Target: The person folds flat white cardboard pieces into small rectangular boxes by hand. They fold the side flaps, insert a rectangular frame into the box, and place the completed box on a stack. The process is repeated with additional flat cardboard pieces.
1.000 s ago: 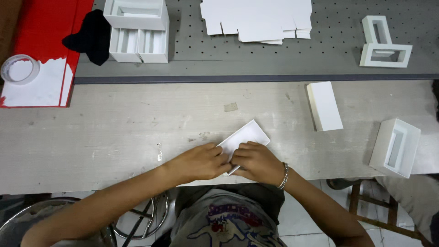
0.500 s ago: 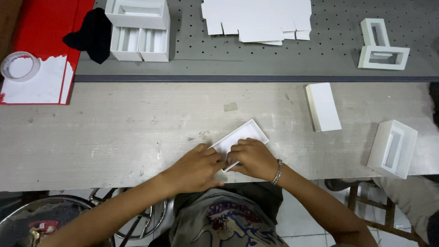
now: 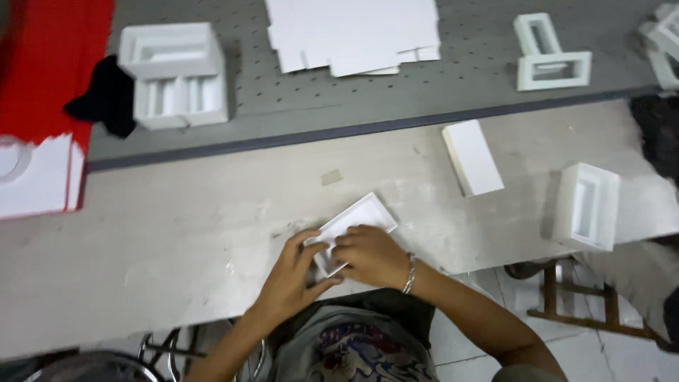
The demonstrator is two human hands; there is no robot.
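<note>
two hands are working on one small white card box [image 3: 357, 221] lying flat on the table [image 3: 177, 233], right at the near edge. the left hand [image 3: 293, 267] is pinching the box's near corner with bent fingers, and the right hand [image 3: 371, 255] is pressing down on it with fingers curled over the side. both hands are closing on the box, not opening. i am thinking the thin card could be bending or creasing if the fingers are pushing too hard. the box could also be sliding off the edge, because it is sitting so close to it.
</note>
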